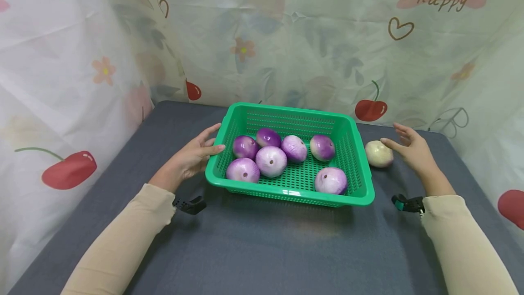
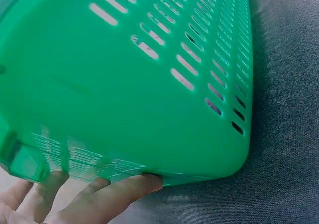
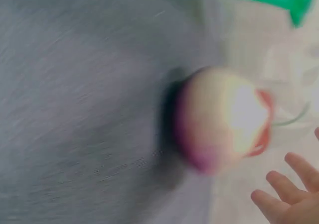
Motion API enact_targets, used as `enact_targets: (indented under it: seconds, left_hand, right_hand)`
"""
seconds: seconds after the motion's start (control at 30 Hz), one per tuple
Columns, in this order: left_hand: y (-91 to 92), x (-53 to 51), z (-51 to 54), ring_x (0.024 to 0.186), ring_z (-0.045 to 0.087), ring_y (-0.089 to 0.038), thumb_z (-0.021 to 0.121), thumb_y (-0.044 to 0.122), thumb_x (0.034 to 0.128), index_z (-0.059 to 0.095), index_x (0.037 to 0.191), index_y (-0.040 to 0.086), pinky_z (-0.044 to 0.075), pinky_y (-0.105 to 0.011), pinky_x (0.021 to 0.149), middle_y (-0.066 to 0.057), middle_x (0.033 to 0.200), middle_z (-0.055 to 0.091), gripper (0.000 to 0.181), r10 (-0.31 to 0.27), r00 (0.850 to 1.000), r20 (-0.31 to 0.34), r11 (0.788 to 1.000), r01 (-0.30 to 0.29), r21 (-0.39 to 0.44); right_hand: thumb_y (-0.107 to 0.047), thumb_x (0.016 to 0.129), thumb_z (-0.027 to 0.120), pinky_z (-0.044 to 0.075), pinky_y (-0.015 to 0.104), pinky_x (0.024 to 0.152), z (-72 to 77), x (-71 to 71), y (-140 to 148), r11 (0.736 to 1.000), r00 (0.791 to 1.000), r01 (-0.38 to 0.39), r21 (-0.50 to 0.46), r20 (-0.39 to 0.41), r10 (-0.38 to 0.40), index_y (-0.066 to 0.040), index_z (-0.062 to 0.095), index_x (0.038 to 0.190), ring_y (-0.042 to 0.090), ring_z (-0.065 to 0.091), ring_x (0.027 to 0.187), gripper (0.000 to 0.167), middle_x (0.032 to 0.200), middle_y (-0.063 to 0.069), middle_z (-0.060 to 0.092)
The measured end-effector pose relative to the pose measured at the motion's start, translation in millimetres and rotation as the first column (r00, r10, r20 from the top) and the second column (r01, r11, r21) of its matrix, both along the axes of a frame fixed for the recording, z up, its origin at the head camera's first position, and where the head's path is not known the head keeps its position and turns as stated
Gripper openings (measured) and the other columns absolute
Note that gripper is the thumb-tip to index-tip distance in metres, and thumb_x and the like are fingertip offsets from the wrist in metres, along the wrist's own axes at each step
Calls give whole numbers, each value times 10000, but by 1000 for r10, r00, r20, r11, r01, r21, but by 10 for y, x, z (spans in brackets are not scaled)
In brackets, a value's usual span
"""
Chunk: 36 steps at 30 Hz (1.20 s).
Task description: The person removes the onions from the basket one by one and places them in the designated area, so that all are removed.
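A green plastic basket [image 1: 290, 196] stands in the middle of the table, holding several purple onions [image 1: 271, 161]. My left hand [image 1: 192, 156] grips its left side, the thumb over the rim and the fingers along the outer wall. In the left wrist view, the fingers [image 2: 112, 196] lie against the slotted side. To the right of the basket, a paler onion [image 1: 378, 154] sits on the table; it appears blurred, with a purple patch, in the right wrist view. My right hand [image 1: 415, 154] is beside this onion with spread fingers and holds nothing; the right wrist view shows them apart from it.
The grey tabletop [image 1: 286, 254] extends in front of the basket. A patterned curtain [image 1: 311, 58] hangs behind the table and along both sides. Black wrist straps [image 1: 409, 204] show near both sleeves.
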<state>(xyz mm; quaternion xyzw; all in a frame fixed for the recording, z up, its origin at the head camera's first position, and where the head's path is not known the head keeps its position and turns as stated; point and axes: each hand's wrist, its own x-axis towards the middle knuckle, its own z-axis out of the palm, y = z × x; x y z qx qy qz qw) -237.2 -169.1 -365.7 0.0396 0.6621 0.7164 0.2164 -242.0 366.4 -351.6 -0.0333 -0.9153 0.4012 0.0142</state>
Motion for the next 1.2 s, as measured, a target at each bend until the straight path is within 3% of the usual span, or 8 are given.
enact_targets:
  seconds: [0.2, 0.3, 0.43, 0.57, 0.7, 0.8, 1.03, 1.2]
  left_hand:
    - [-11, 5, 6, 1275, 472, -454, 570, 133, 980, 118, 1555, 320, 516, -524, 890, -127, 1562, 297, 755, 0, 1000, 4, 1000, 0, 3]
    - [-13, 3, 5, 1274, 474, -454, 572, 136, 978, 117, 1555, 319, 510, -531, 897, -127, 1562, 298, 758, 3, 1000, 3, 1000, -3, 0]
    - [-17, 3, 5, 1252, 505, -431, 577, 144, 976, 117, 1556, 317, 512, -530, 894, -122, 1564, 299, 760, 8, 1000, 6, 1000, -8, -8]
    - [-22, 3, 5, 1222, 537, -402, 579, 147, 975, 123, 1554, 320, 517, -528, 884, -121, 1563, 302, 757, 10, 1000, 7, 1000, -10, -13]
    - [-22, 4, 4, 1215, 545, -398, 579, 146, 975, 124, 1554, 318, 525, -519, 874, -124, 1563, 300, 756, 6, 1000, 7, 1000, -6, -8]
    - [-19, 5, 4, 1213, 547, -399, 572, 138, 979, 121, 1555, 315, 535, -503, 862, -127, 1561, 301, 752, 0, 1000, 3, 1000, 0, -3]
    - [-10, 5, 3, 1234, 526, -410, 564, 131, 983, 120, 1554, 321, 544, -486, 848, -126, 1561, 300, 748, -5, 1000, 3, 1000, 5, -2]
    - [-10, 1, 5, 1246, 515, -415, 569, 139, 981, 122, 1553, 324, 538, -495, 859, -121, 1563, 299, 750, -6, 1000, 2, 1000, 6, 0]
  right_hand:
    - [-428, 935, 607, 239, 626, 1101, 363, 150, -188, 995, 989, -43, -86, -143, 31, -294, 222, 1544, 347, 182, 1467, 733, 1614, 60, 192]
    - [-332, 953, 611, 341, 368, 1126, 513, 241, -322, 993, 975, -87, -85, -211, 67, -297, 255, 1532, 275, 242, 1462, 681, 1593, -28, 253]
    - [-183, 952, 626, 411, 82, 952, 637, 348, -534, 982, 948, -167, -90, -287, 135, -262, 306, 1515, 260, 309, 1437, 653, 1557, -9, 322]
    - [-81, 939, 629, 409, 96, 969, 654, 440, -749, 954, 916, -282, -106, -327, 234, -209, 335, 1506, 228, 351, 1415, 651, 1532, 33, 354]
    - [-68, 940, 624, 403, 113, 990, 598, 515, -935, 918, 890, -379, -118, -318, 327, -173, 340, 1503, 202, 373, 1398, 639, 1534, 39, 357]
    - [-110, 940, 635, 407, 174, 1019, 521, 545, -1061, 903, 889, -413, -119, -269, 371, -158, 343, 1500, 258, 368, 1403, 633, 1544, 43, 348]
    - [-185, 929, 665, 312, 552, 1093, 281, 509, -1259, 878, 886, -462, -128, -121, 449, -96, 332, 1495, 377, 309, 1416, 663, 1548, 132, 323]
    - [-278, 914, 684, 268, 627, 1092, 187, 473, -1325, 878, 881, -473, -75, -40, 471, -102, 349, 1489, 398, 313, 1409, 688, 1528, 141, 349]
